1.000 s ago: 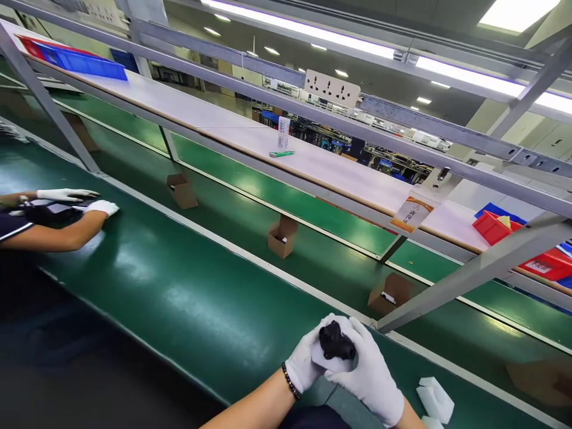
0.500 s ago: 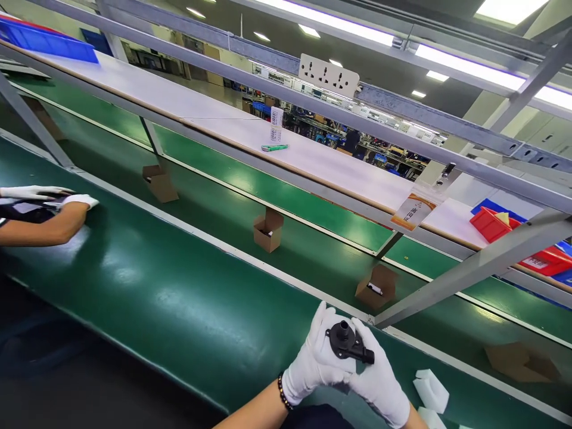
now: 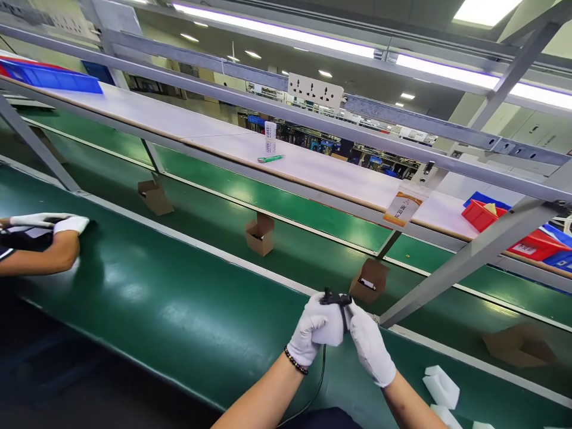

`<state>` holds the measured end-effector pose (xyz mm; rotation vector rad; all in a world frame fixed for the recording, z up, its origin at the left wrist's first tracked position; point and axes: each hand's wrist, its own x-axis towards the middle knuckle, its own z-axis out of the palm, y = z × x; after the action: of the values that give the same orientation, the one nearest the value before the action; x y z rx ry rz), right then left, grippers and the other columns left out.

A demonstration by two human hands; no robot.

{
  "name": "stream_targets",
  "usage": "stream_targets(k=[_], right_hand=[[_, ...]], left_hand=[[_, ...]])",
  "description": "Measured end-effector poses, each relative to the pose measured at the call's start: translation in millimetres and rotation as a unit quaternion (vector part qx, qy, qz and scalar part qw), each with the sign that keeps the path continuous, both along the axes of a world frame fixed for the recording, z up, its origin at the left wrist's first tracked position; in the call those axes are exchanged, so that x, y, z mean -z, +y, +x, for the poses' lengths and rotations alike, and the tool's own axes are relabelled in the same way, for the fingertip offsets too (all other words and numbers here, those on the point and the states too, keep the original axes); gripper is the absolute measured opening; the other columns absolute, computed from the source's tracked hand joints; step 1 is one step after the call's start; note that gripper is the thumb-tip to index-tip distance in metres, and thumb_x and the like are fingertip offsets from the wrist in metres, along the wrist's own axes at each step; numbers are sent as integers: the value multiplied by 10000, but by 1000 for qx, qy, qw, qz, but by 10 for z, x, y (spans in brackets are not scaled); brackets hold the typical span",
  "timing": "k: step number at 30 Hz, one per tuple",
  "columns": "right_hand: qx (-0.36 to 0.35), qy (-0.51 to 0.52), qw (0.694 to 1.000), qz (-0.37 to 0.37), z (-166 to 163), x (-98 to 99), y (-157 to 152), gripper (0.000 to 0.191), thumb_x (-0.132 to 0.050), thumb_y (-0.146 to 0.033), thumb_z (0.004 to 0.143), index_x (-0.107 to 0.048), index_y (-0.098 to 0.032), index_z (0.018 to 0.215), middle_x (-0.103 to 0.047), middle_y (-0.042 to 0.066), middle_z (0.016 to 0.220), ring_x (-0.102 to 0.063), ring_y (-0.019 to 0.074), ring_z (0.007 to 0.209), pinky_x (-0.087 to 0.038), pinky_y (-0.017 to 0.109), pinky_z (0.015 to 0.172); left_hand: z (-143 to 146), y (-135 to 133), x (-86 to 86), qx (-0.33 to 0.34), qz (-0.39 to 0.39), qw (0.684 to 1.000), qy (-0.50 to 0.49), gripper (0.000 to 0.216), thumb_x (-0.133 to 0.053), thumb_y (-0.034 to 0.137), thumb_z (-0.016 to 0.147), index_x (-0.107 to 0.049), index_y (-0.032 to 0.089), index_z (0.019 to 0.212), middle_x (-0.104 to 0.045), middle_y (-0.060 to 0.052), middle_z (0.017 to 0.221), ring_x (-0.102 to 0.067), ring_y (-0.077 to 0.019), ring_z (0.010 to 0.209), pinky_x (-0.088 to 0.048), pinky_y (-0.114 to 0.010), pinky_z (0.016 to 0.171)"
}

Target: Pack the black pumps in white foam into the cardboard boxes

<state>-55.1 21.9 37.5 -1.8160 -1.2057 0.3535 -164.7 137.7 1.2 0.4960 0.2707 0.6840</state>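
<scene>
Both my hands wear white gloves and are raised over the green work surface. My left hand is closed around the side of a white foam block. A small black pump with a stubby pipe sits against the foam's top and right side. My right hand has its fingertips closed on the pump's black part at the right edge of the foam. A thin black cable hangs below the block toward my lap.
White foam pieces lie at the lower right. Beyond a metal rail, open cardboard boxes stand on a green belt. A shelf carries a green cutter and red bins. At left, a co-worker's gloved hands handle something dark.
The pump and foam have been tipped, so the pump's round face no longer points at me. My right hand has shifted to the pump's edge. The cable now shows below.
</scene>
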Motion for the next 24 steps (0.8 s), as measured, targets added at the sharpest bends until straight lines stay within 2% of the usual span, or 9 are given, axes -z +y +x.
stream_targets(k=[5, 7, 10, 11, 13, 16, 18, 21, 24], right_hand=[[-12, 77, 996, 39, -216, 290, 255, 810, -344, -641, 988, -47, -226, 1618, -335, 127, 1622, -474, 241, 1405, -489, 428, 1095], [-20, 145, 988, 51, -423, 376, 329, 904, -415, -615, 975, 93, -214, 1605, -267, 170, 1642, -596, 250, 1281, -561, 414, 993], [24, 186, 982, 15, -628, 420, 380, 988, -535, -539, 936, 138, -245, 1597, -283, 212, 1625, -727, 208, 905, -631, 387, 789], [58, 166, 984, 10, -631, 395, 389, 1016, -578, -516, 913, 120, -246, 1601, -309, 220, 1611, -722, 201, 844, -634, 386, 753], [98, 80, 992, 16, -527, 271, 415, 982, -637, -482, 881, -32, -245, 1618, -353, 200, 1591, -702, 249, 983, -615, 417, 841], [26, -94, 995, -19, -217, -43, 481, 568, -590, -409, 939, -476, -270, 1477, -494, 119, 1499, -551, 284, 1299, -495, 435, 1072], [-28, -203, 976, -74, -38, -240, 532, 362, -549, -311, 972, -632, -266, 1322, -598, 102, 1381, -580, 268, 1256, -499, 419, 1057], [-55, -336, 929, -144, 58, -396, 588, 337, -557, -196, 955, -641, -208, 1281, -657, 116, 1296, -634, 279, 1110, -545, 416, 932], [-71, -392, 902, -168, -8, -401, 594, 332, -526, -191, 971, -608, -176, 1292, -660, 128, 1292, -634, 276, 1033, -542, 406, 855]], left_hand=[[57, 206, -143, -68, -58, 996, -15, 601, -855, 272, 509, -626, 213, 1061, -726, -53, 1041, -663, -270, 971, -522, -385, 860], [68, 294, -151, -70, -69, 995, -28, 596, -855, 267, 527, -623, 223, 1075, -729, -41, 1034, -669, -248, 947, -527, -363, 837], [66, 396, -64, -54, -93, 992, -58, 610, -834, 262, 577, -606, 241, 1142, -723, -37, 1107, -670, -234, 1005, -523, -364, 900], [60, 416, -14, -38, -102, 992, -64, 622, -828, 273, 587, -600, 239, 1165, -717, -45, 1142, -663, -244, 1042, -516, -383, 938], [43, 433, 95, 0, -123, 990, -70, 637, -819, 321, 604, -599, 216, 1192, -705, -72, 1194, -648, -275, 1098, -496, -431, 999], [28, 407, 209, 60, -155, 983, -77, 584, -786, 392, 667, -617, 202, 1193, -701, -93, 1214, -624, -299, 1154, -460, -467, 1053], [40, 372, 220, 116, -166, 975, -92, 548, -744, 465, 735, -611, 226, 1210, -689, -90, 1235, -592, -305, 1211, -420, -488, 1094], [84, 317, 174, 177, -181, 962, -106, 531, -655, 602, 800, -595, 280, 1218, -680, -61, 1221, -586, -292, 1215, -398, -496, 1113], [117, 272, 141, 159, -197, 963, -87, 514, -630, 638, 809, -610, 291, 1188, -696, -48, 1135, -631, -266, 1108, -435, -470, 1085]])
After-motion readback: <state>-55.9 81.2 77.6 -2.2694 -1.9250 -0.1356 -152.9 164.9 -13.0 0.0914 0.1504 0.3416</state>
